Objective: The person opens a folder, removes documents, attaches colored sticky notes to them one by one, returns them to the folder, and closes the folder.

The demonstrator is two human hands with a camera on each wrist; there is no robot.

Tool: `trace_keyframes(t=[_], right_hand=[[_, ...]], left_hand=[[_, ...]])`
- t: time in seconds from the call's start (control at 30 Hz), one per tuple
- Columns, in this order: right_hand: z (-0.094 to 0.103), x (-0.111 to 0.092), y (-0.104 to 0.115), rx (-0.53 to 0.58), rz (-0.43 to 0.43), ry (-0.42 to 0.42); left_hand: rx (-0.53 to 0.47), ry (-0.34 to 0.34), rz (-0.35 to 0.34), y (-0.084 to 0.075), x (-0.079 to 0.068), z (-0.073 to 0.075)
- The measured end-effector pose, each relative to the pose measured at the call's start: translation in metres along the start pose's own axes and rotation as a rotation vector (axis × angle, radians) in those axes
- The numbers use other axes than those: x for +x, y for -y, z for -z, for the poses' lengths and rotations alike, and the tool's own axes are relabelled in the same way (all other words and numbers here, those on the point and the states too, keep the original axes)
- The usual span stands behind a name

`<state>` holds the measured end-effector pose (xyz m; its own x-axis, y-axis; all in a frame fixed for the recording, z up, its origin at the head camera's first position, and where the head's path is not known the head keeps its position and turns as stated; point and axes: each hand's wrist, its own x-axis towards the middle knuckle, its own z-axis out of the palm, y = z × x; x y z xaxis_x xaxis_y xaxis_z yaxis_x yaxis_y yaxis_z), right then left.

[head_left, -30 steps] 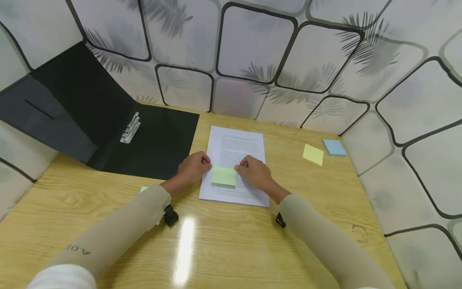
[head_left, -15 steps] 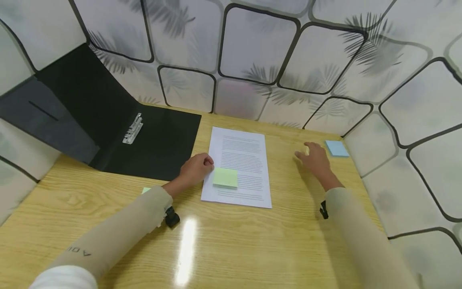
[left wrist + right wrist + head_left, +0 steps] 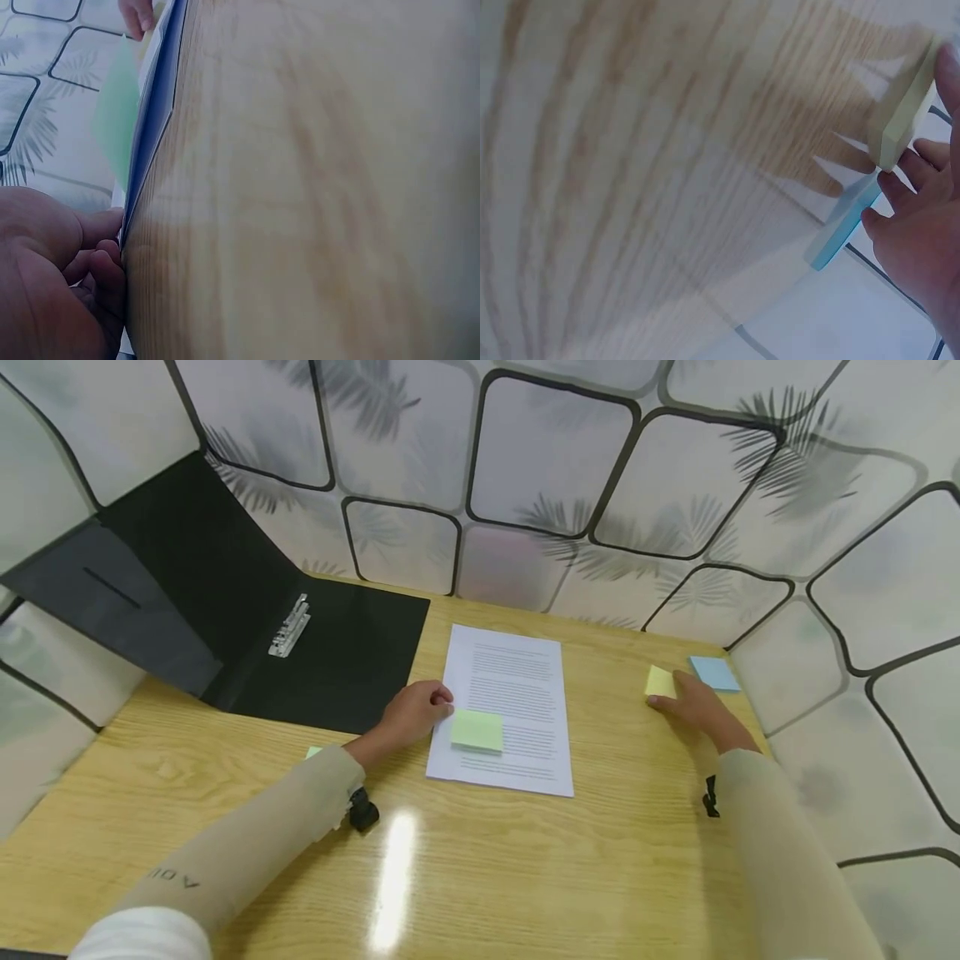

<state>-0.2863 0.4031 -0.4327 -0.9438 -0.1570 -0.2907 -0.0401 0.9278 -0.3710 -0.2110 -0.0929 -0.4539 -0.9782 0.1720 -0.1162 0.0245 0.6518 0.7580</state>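
In the head view my right hand (image 3: 697, 702) holds a yellow sticky note pad (image 3: 659, 682) at its right side, thumb on the near edge and fingers on the far edge. The right wrist view shows the pad (image 3: 904, 112) between thumb and fingertips, close above the table. My left hand (image 3: 408, 714) has curled fingers at the left edge of a printed paper sheet (image 3: 517, 677); in the left wrist view its thumb and forefinger meet at the sheet's edge. A light green sticky note pad (image 3: 477, 731) lies on the lower left of the sheet.
A blue sticky note pad (image 3: 715, 673) lies beside my right hand, near the wall (image 3: 555, 452). An open black folder (image 3: 360, 652) with a metal clip (image 3: 289, 628) stands at the left. Another green piece (image 3: 312, 751) peeks out behind my left sleeve on the wooden table (image 3: 480, 860).
My right hand has left the green sticky note pad, moved right across the table and taken hold of the yellow pad. The left hand stays at the sheet's edge.
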Motion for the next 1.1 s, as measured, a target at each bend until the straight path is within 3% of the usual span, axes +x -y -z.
trace_keyframes(t=[0.3, 0.57, 0.73, 0.9, 1.0, 1.1], right_hand=[[-0.005, -0.003, -0.001, -0.123, 0.031, -0.092], [-0.018, -0.019, 0.022, -0.037, 0.042, -0.140], [-0.022, -0.031, 0.052, 0.023, 0.080, -0.164], [-0.025, -0.050, 0.097, 0.062, 0.149, -0.180], [-0.028, -0.067, 0.132, 0.055, 0.214, -0.210], [-0.035, -0.085, 0.165, 0.012, 0.299, -0.261]], left_hand=[[0.001, -0.002, -0.018, -0.002, -0.002, 0.001], [-0.002, 0.017, -0.106, 0.002, -0.006, 0.002], [0.009, 0.029, -0.123, 0.002, -0.006, 0.002], [0.003, 0.026, -0.129, 0.000, -0.008, 0.005], [0.005, -0.007, -0.157, -0.007, -0.013, 0.008], [-0.090, -0.003, -0.193, -0.022, -0.025, 0.008]])
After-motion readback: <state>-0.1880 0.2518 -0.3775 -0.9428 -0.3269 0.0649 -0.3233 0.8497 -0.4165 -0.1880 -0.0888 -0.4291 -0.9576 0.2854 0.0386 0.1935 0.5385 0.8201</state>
